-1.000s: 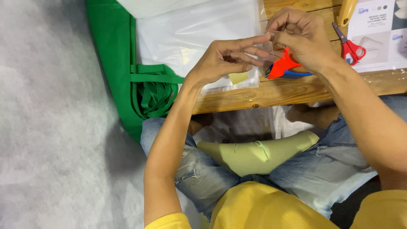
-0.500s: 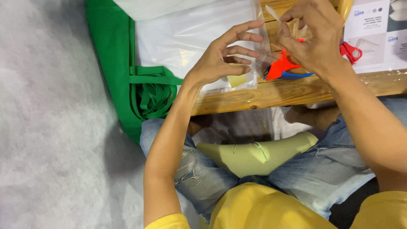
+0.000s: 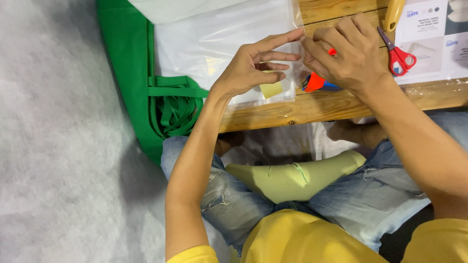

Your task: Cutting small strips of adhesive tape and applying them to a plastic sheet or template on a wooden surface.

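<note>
Two bare hands meet over the wooden tabletop's front edge: left hand [image 3: 248, 68] w/ fingers spread, holding nothing visible, right hand [image 3: 348, 51] pinching a small red-orange piece [image 3: 316, 81] beside a clear plastic sheet [image 3: 219, 39]; red-handled scissors [image 3: 397, 53] lie unused, stage of work unclear.

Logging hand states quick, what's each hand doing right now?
Left hand: open, fingers spread over the clear plastic bag, gripping nothing visible.
Right hand: curled, fingertips pinched; what it holds cannot be told.
</note>
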